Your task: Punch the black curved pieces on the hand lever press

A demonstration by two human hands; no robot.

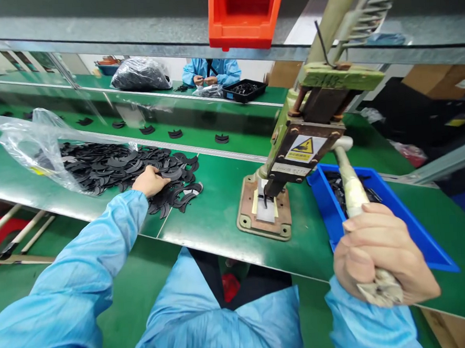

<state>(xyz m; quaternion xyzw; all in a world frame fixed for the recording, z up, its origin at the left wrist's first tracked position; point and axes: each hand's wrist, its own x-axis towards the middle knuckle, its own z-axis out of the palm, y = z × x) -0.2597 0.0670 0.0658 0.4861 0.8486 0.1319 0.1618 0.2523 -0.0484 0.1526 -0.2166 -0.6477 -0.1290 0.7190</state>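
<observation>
My left hand point(151, 182) is at the right side of a pile of black curved plastic parts point(113, 163), its fingers closed at one curved black part point(173, 174); the fingertips are partly hidden. My right hand point(383, 256) is wrapped around the taped lever handle point(353, 185) of a green hand press point(309, 132). The press stands on a bolted base plate point(245, 215). Under its ram, a small dark piece point(265, 198) shows at the light metal fixture point(265, 213). A clear plastic bag point(45, 138) lies over the left part of the pile.
A blue bin point(412, 226) with black parts stands right of the press, below the lever. Single black parts point(175, 134) lie spaced along the green strip behind. An orange-red bin point(247, 34) hangs overhead. Across the bench a co-worker point(212, 70) sits near a black tray point(245, 91).
</observation>
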